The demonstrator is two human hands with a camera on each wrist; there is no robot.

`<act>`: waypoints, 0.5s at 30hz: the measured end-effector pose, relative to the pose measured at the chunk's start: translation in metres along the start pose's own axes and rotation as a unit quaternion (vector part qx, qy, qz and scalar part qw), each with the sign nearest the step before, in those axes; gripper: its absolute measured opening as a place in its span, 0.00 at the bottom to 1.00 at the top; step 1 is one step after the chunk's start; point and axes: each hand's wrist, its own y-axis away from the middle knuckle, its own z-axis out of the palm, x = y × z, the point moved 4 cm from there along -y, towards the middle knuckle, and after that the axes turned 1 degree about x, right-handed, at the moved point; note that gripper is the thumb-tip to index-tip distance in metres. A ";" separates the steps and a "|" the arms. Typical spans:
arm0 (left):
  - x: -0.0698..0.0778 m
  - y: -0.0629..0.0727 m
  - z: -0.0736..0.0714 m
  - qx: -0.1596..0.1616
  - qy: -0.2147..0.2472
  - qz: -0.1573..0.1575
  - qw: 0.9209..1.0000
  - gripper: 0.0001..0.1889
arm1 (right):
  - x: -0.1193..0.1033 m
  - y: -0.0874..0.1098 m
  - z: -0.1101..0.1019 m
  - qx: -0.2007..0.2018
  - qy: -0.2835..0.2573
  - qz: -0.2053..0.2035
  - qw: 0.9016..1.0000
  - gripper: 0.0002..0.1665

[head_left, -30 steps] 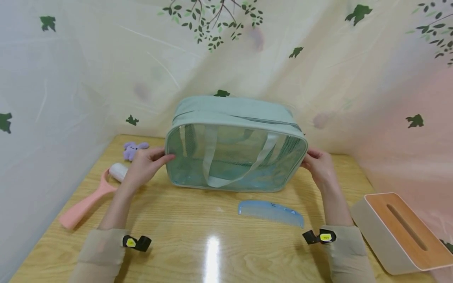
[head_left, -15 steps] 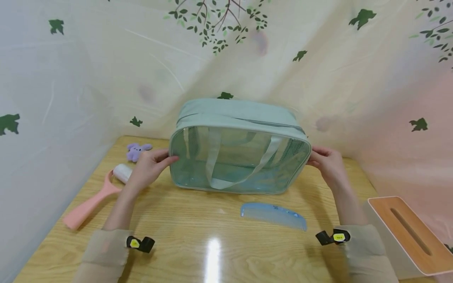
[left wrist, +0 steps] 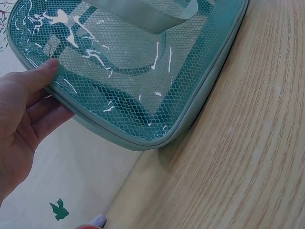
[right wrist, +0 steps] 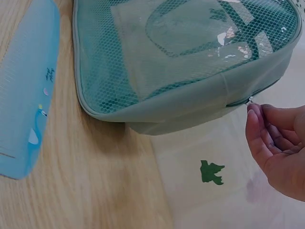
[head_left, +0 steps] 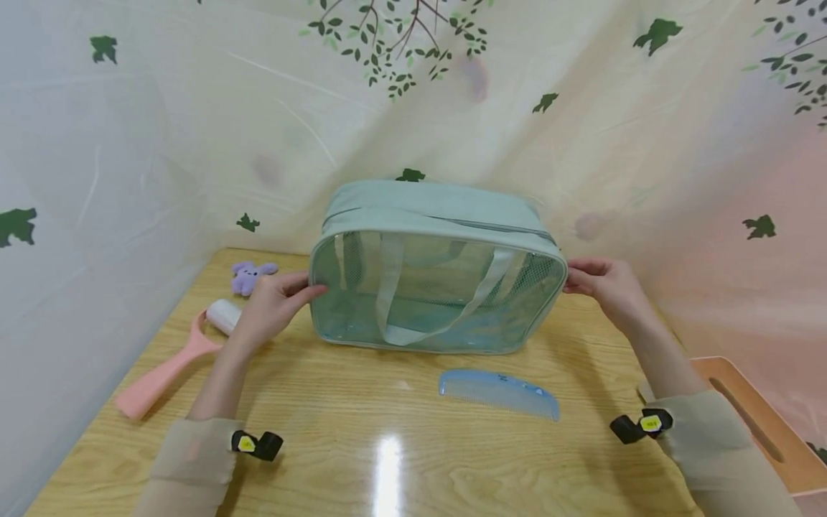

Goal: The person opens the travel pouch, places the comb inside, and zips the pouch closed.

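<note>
A pale green, see-through toiletry bag (head_left: 426,287) with mesh sides and a strap handle stands upright on the table. My left hand (head_left: 274,309) grips its left edge, the thumb (left wrist: 43,74) on the clear front and the other fingers behind. At the bag's right side, my right hand (head_left: 607,287) pinches a small zipper pull (right wrist: 250,100) between thumb and fingertips. In the right wrist view, the zipper ends in a short dark gap near the pull. Along the top, the zipper line (head_left: 484,224) runs just behind the front rim.
A blue comb (head_left: 500,393) lies in front of the bag. On the left are a pink-handled lint roller (head_left: 174,362) and a purple plush toy (head_left: 248,276). A tissue box (head_left: 743,402) with a wooden lid stands at right, partly behind my right sleeve. Patterned cloth (head_left: 413,108) hangs behind.
My right hand has shifted slightly outward at the bag's right side, and its forearm has swung right, over the tissue box. The left hand keeps its grip. The head view has shifted a little.
</note>
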 end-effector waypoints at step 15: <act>-0.001 0.000 0.000 -0.004 0.001 0.000 1.000 0.06 | -0.042 -0.008 -0.022 -0.049 0.073 -0.006 0.996 0.19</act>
